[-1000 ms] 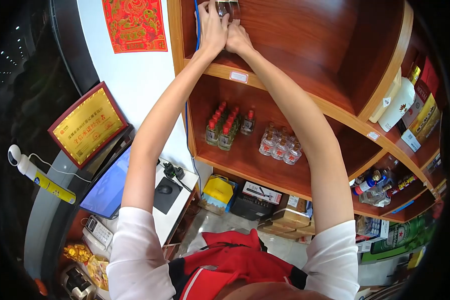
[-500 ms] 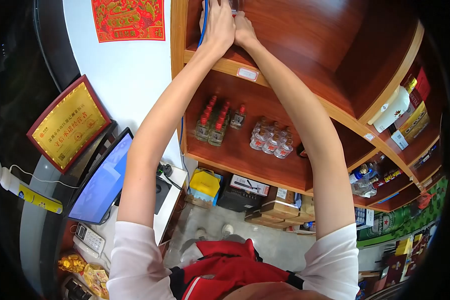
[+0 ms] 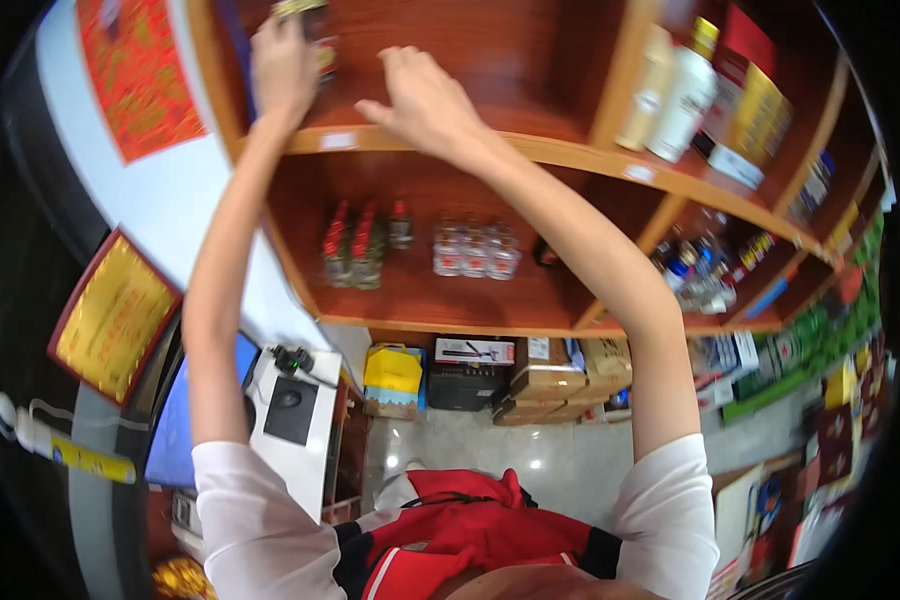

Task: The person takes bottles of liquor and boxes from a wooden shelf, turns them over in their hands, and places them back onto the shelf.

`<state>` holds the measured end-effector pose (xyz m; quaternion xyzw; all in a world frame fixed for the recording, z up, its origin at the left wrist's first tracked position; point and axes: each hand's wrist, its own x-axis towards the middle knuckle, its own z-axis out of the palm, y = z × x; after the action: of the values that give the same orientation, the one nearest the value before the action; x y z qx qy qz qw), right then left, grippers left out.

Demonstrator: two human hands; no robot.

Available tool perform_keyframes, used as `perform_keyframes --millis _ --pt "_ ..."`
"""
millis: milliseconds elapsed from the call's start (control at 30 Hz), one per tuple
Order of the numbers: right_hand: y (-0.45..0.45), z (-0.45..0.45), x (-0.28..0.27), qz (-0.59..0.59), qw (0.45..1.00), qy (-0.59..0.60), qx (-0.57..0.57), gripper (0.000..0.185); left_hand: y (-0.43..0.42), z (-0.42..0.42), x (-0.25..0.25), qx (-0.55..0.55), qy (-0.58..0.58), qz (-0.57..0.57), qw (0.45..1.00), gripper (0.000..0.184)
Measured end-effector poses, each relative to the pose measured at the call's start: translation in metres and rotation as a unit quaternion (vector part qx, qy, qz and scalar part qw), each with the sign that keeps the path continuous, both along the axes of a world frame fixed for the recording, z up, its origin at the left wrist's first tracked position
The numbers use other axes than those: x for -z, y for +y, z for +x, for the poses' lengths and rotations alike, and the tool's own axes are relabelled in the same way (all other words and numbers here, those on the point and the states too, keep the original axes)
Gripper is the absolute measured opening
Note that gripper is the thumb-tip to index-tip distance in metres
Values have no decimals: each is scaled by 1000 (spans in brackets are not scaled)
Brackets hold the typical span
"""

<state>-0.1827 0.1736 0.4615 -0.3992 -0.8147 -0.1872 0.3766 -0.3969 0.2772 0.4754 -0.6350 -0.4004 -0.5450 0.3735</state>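
Observation:
My left hand [image 3: 285, 72] is up on the upper shelf at the left, its fingers closed around a gold-topped container [image 3: 326, 52] with a dark side and a red-and-gold patch. Motion blur and the hand hide most of it, so its exact kind is unclear. Over the same shelf, to the right of the container, my right hand [image 3: 425, 98] is open and empty, its thumb spread away from the fingers. Below both hands, red-capped bottles [image 3: 352, 250] and a group of small clear bottles [image 3: 475, 250] stand on the lower shelf.
The wooden shelf edge [image 3: 530, 148] runs beneath my forearms. A white bottle [image 3: 685, 95] and boxes occupy the compartment at right. Cartons [image 3: 545, 385] and a yellow bag [image 3: 394, 375] sit on the floor. A desk [image 3: 310, 450] with a monitor stands at left.
My hands were close together at the shelf's left end; now they are apart, the right one drawn away and open. The view has turned, bringing more of the right-hand shelves into sight.

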Motion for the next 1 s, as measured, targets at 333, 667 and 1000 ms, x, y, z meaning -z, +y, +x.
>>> perform_keyframes --millis 333,667,1000 --pt "-159 272 29 108 984 121 77 28 -125 235 -38 207 -34 148 967 34" --pt "-310 512 73 122 942 223 221 25 -273 590 -19 465 86 101 875 26" --pt "-396 668 112 59 897 319 300 18 -310 870 -1 570 121 -76 809 36"
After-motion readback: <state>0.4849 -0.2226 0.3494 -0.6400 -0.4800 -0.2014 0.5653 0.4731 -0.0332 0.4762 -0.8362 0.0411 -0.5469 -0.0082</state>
